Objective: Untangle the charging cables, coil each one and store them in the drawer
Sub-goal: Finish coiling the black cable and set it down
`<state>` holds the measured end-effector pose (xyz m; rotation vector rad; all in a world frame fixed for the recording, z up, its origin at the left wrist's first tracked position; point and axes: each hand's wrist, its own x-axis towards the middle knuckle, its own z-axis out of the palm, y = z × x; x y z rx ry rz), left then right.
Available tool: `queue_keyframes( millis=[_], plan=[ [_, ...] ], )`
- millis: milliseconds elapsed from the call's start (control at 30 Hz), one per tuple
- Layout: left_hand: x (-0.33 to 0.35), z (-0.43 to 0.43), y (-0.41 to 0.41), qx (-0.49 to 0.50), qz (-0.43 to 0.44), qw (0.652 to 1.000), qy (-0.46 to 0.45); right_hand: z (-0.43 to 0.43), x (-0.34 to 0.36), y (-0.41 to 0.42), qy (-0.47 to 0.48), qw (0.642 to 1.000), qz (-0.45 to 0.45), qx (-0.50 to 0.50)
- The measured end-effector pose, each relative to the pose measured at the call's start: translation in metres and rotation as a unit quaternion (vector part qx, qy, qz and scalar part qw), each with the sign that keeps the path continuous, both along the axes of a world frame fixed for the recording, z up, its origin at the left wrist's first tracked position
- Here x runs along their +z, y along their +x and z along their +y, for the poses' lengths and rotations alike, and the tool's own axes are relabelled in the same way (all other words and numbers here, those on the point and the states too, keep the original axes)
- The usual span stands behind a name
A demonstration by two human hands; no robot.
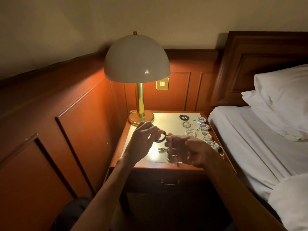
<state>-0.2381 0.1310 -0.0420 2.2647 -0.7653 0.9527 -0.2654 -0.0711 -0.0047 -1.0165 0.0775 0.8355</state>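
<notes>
My left hand (146,137) holds a small coil of black cable (160,138) above the nightstand (166,124). My right hand (186,150) pinches the loose end of the same black cable beside the coil, and its plug (161,149) hangs near the tabletop. Several coiled white cables (202,126) lie in rows on the right side of the top. One coiled black cable (183,117) lies at the back. The drawer front with its metal handle (170,182) sits shut below the top.
A brass lamp (139,90) with a white dome shade stands at the back left of the nightstand. A bed (250,139) with white sheets and pillows borders the right side. Wood panelling runs along the left and behind.
</notes>
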Motion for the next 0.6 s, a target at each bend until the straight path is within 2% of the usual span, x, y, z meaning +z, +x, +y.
queue_keyframes(
  millis=[33, 100, 133, 200, 233, 267, 300, 367, 433, 533, 600],
  plan=[
    [0.001, 0.001, 0.001, -0.008, 0.02, 1.0, -0.02, -0.003, -0.002, 0.001, -0.064, 0.995, -0.076, -0.006],
    [0.002, -0.001, -0.001, -0.027, 0.076, 0.995, -0.067, -0.013, -0.005, 0.003, -0.196, 0.946, -0.257, -0.022],
    [0.001, -0.003, -0.004, -0.036, 0.108, 0.989, -0.094, -0.017, -0.007, 0.004, -0.243, 0.907, -0.342, -0.033],
    [-0.001, -0.011, -0.013, -0.053, 0.165, 0.972, -0.157, -0.02, -0.012, 0.004, -0.329, 0.805, -0.488, -0.07],
    [-0.003, -0.015, -0.016, -0.061, 0.189, 0.962, -0.189, -0.017, -0.015, 0.002, -0.369, 0.752, -0.537, -0.097],
    [-0.005, -0.019, -0.018, -0.066, 0.212, 0.949, -0.225, -0.013, -0.019, 0.0, -0.389, 0.715, -0.565, -0.131],
    [-0.006, -0.022, -0.02, -0.068, 0.236, 0.932, -0.266, -0.009, -0.023, -0.004, -0.391, 0.698, -0.575, -0.169],
    [-0.007, -0.03, -0.024, -0.07, 0.269, 0.897, -0.343, 0.001, -0.03, -0.009, -0.355, 0.716, -0.546, -0.252],
    [-0.006, -0.037, -0.028, -0.07, 0.281, 0.878, -0.382, 0.011, -0.036, -0.012, -0.293, 0.761, -0.485, -0.317],
    [-0.01, -0.044, -0.028, -0.075, 0.277, 0.872, -0.397, 0.024, -0.041, -0.014, -0.179, 0.843, -0.354, -0.363],
    [-0.015, -0.045, -0.026, -0.056, 0.258, 0.883, -0.387, 0.028, -0.042, -0.013, -0.164, 0.869, -0.286, -0.369]
  ],
)
